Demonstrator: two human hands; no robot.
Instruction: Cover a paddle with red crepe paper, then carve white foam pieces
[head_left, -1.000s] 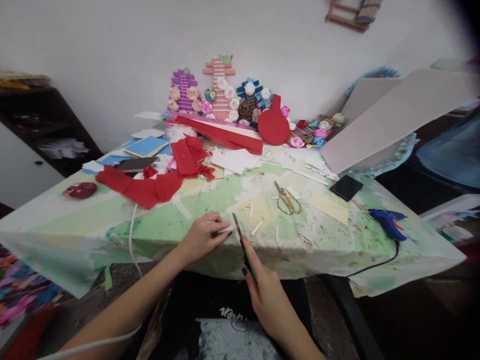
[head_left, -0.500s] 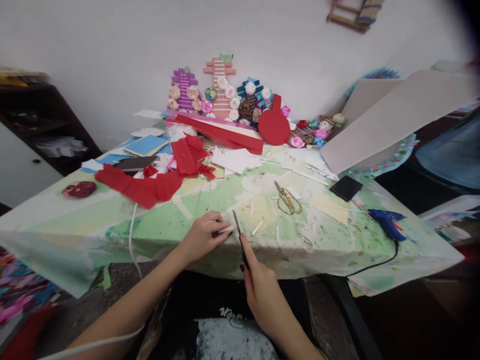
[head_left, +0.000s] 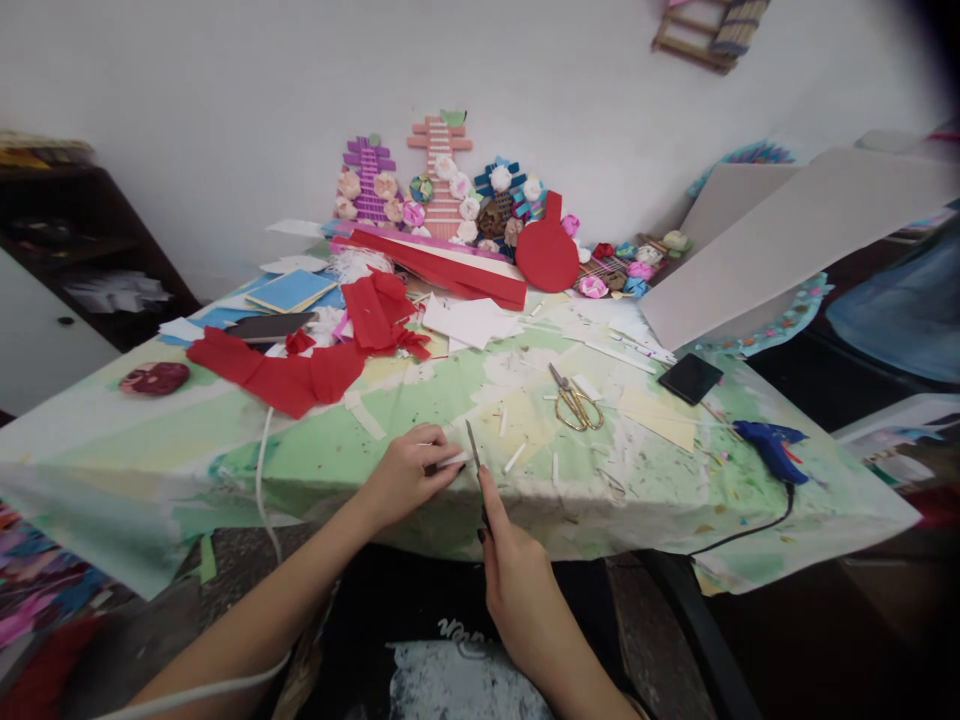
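Observation:
Near the table's front edge, my left hand (head_left: 415, 468) is closed on a thin white strip (head_left: 453, 460), whose tip sticks out past the fingers to the right. My right hand (head_left: 514, 560) grips a utility knife (head_left: 474, 448) with a dark handle, index finger laid along it. The narrow blade points up and away, beside the strip's tip; I cannot tell whether they touch. Short white cut pieces (head_left: 514, 458) lie on the cloth right of the blade. Gold-handled scissors (head_left: 576, 402) rest farther back, beyond my right hand.
Red crepe paper (head_left: 285, 375) covers the left side, by a maroon pouch (head_left: 154, 378). A blue glue gun (head_left: 774, 450) and a black flat object (head_left: 690, 378) lie right. Paper-flower crafts (head_left: 442, 185) and a red round shape (head_left: 547, 255) stand at the back. A white cable (head_left: 262, 470) hangs left.
The right hand has shifted very slightly, the knife still beside the strip. The left hand stays almost in place, and the view has tilted a little.

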